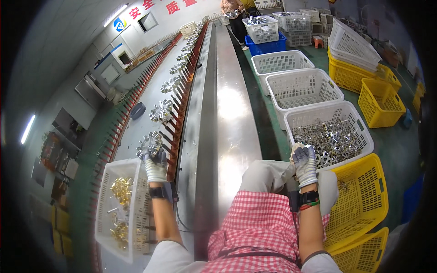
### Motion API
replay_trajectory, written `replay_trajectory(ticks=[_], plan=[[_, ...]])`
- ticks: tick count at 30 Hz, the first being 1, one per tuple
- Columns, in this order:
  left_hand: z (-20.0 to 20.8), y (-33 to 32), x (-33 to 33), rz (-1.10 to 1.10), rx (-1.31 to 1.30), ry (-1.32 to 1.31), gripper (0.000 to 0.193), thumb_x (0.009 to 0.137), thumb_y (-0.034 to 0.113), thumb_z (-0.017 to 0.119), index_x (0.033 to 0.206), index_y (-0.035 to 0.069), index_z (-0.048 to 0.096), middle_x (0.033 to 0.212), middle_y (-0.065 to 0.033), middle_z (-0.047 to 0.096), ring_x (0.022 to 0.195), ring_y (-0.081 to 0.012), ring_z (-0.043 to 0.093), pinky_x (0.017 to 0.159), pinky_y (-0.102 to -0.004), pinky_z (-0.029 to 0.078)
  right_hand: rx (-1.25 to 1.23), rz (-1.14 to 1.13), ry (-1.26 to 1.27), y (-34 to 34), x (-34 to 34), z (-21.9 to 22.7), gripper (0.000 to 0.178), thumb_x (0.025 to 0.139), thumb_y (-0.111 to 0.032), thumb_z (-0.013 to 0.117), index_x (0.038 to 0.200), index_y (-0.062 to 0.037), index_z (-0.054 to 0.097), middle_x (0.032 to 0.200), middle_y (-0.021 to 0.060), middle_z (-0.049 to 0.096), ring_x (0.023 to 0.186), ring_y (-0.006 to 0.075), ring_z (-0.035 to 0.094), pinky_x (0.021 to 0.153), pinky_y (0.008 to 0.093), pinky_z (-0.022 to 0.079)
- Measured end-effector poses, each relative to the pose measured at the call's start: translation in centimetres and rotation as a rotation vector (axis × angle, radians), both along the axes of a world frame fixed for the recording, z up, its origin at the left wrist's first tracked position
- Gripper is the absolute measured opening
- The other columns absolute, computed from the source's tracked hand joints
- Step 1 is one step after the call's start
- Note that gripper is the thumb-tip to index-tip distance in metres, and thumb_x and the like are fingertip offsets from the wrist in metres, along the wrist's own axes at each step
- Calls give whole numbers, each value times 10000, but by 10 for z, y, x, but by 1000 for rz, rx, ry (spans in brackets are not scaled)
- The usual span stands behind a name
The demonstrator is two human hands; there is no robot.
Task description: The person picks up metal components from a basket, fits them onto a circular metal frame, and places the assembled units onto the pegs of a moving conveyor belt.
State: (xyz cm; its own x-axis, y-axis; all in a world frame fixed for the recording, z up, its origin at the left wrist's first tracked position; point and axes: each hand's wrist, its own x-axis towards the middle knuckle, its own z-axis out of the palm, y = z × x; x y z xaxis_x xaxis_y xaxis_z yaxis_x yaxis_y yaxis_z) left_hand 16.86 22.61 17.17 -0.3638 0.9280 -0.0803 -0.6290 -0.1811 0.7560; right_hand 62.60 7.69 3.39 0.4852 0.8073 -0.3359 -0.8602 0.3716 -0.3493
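Observation:
My left hand (156,167), in a white glove with grey coating, is at the near edge of a star-shaped ring of shiny metal parts (149,144). Its fingers bend round that edge, and their tips are partly hidden. Over the near left corner of a white basket of small silvery metal parts (334,141) is my right hand (304,164), gloved the same way. Those fingers are curled together; whatever lies in them is too small to make out. Beside my left forearm stands a white basket (133,214) with gold-coloured metal pieces.
A row of upright red-based pegs (170,150) runs away from me, with several more metal rings (161,110) along it. Bare metal bench (230,118) lies to its right. White baskets (304,88) and yellow crates (364,195) line the right. A person (234,20) stands far off.

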Motion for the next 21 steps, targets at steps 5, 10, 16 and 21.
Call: replay_trajectory(ticks=[5, 10, 16, 21], plan=[[55, -24, 40, -50, 313, 118, 257, 829, 288, 515, 918, 50, 552, 884, -88, 592, 819, -201, 579, 738, -300, 507, -37, 21, -47, -7, 5, -3, 267, 763, -366, 584, 880, -126, 566, 896, 35, 557, 881, 174, 511, 826, 332, 401], [39, 48, 9, -339, 249, -99, 345, 819, 227, 499, 1124, 66, 491, 1126, -74, 521, 1036, -205, 485, 895, -390, 399, -41, -70, -107, 10, -8, -1, 300, 746, -330, 619, 908, -118, 481, 758, 32, 520, 713, 181, 517, 714, 333, 439], [-24, 123, -71, -191, 88, 209, 415, 842, 251, 447, 1197, 39, 409, 1244, -76, 424, 1147, -212, 374, 992, -427, 262, -95, 9, -91, 9, -15, 17, 238, 771, -275, 597, 905, -98, 511, 850, 62, 555, 781, 210, 539, 728, 337, 449], [14, 83, -48, -78, -2, 20, 397, 853, 257, 439, 1188, 44, 427, 1269, -73, 395, 1161, -245, 359, 953, -527, 268, -76, 28, -88, -2, -14, 26, 280, 769, -258, 601, 948, -72, 491, 859, 93, 555, 797, 221, 544, 744, 337, 446]])
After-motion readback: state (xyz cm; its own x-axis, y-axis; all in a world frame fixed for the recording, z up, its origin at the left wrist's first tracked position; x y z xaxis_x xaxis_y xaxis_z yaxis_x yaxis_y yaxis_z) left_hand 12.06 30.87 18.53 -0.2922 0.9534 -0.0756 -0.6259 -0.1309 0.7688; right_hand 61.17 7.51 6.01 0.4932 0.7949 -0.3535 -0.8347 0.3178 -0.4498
